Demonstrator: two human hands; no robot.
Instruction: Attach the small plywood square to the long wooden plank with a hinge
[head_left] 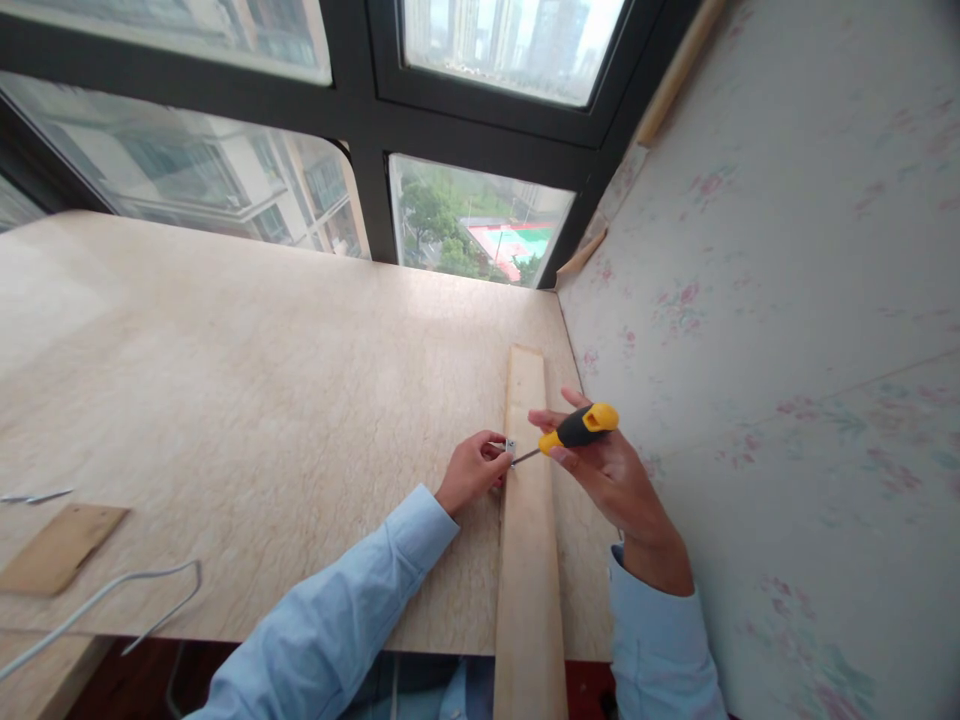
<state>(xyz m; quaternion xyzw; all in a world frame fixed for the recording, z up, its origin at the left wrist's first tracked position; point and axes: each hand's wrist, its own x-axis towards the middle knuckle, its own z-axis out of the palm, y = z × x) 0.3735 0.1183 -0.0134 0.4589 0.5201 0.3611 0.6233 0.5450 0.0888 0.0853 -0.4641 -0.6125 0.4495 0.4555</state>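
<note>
A long pale wooden plank (528, 560) lies on the beige marble-look table (247, 400), close to the right wall. My left hand (471, 472) pinches a small metal bracket (510, 444) against the plank's left edge. My right hand (600, 462) grips a yellow-and-black screwdriver (579, 427), its thin shaft slanting down-left so the tip meets the bracket. Both arms wear light blue sleeves.
A floral-papered wall (787, 330) rises right beside the plank. Dark-framed windows (360, 130) line the table's far edge. At the near left lie a thin brown board (56, 548), a bent wire hanger (105, 598) and small metal pieces (34, 496).
</note>
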